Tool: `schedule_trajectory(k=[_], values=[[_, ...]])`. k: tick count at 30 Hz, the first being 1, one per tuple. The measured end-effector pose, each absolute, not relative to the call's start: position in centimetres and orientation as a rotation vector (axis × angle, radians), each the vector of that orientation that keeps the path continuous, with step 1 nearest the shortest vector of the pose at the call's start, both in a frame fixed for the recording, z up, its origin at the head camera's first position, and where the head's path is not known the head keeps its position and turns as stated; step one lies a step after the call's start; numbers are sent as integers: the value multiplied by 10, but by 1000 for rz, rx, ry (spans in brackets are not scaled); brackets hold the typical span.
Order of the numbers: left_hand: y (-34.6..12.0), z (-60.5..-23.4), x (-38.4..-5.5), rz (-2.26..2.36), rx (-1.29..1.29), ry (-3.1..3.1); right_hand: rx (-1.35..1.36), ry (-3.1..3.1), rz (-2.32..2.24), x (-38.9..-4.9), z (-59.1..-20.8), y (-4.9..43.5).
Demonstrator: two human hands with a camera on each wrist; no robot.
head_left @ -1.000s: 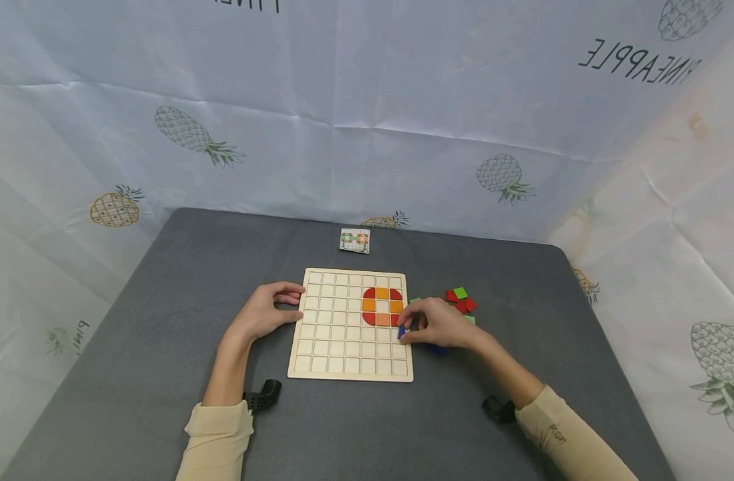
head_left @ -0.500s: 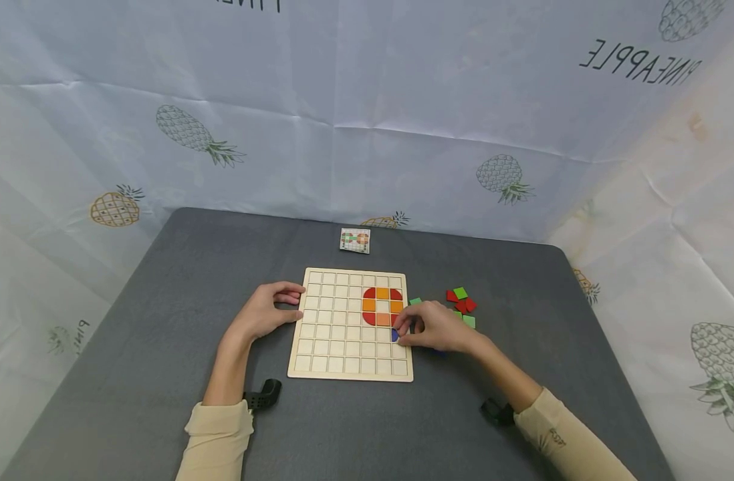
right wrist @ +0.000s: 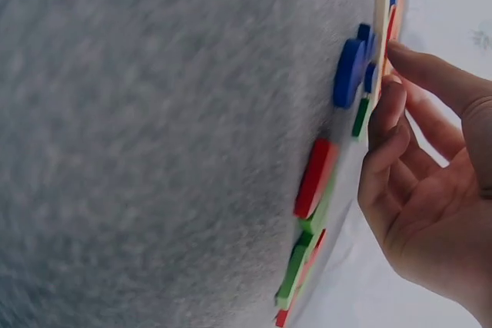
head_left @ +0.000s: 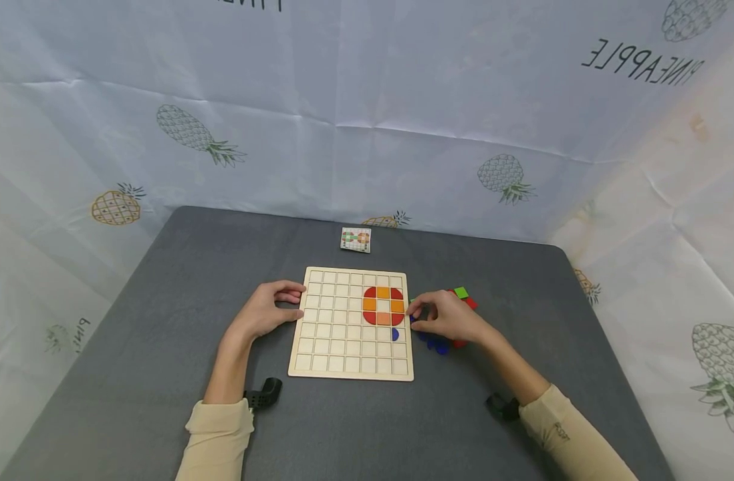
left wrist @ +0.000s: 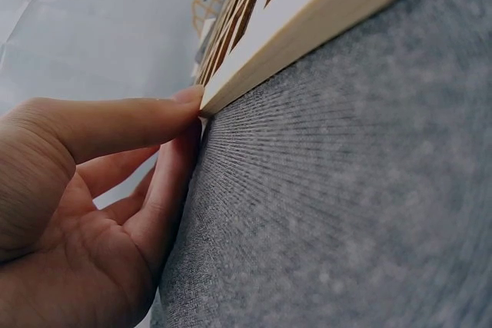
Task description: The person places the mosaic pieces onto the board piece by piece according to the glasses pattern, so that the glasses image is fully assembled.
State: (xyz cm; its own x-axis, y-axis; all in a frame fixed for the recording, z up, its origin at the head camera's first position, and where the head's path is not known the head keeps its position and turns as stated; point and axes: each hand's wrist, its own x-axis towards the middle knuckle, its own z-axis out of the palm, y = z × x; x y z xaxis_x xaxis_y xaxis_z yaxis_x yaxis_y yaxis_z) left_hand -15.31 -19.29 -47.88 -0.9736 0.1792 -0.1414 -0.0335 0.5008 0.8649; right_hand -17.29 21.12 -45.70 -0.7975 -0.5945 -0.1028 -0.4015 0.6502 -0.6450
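The head view is softly lit, the backdrop (head_left: pixel 343 87) tinted bluish at centre, warmer at right; faint shadows are cast on the tabletop (head_left: pixel 355 427), blurred up close in both wrist views.

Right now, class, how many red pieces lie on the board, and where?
4, set as corners on the board: far-left piece, far-right piece, near-left piece, near-right piece. None seems hidden.

Beige-sleeved left arm (head_left: pixel 219 422) reaches forward, bare left hand (head_left: pixel 265 312) with its thumb straight out; and opposite, beige-sleeved right arm (head_left: pixel 550 406) slants inward, bare right hand (head_left: pixel 446 316) loosely curled, thumb and index fingertip apart!
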Motion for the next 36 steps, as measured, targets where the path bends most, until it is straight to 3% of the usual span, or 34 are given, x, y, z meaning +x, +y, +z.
schedule_trajectory(k=[9,36], values=[[-192,-478,-153,1473,116,2525,-696,2576,-847,-183,-461,217],[-194,-480,-154,1467,116,2528,-748,2531,-933,-179,-449,220]])
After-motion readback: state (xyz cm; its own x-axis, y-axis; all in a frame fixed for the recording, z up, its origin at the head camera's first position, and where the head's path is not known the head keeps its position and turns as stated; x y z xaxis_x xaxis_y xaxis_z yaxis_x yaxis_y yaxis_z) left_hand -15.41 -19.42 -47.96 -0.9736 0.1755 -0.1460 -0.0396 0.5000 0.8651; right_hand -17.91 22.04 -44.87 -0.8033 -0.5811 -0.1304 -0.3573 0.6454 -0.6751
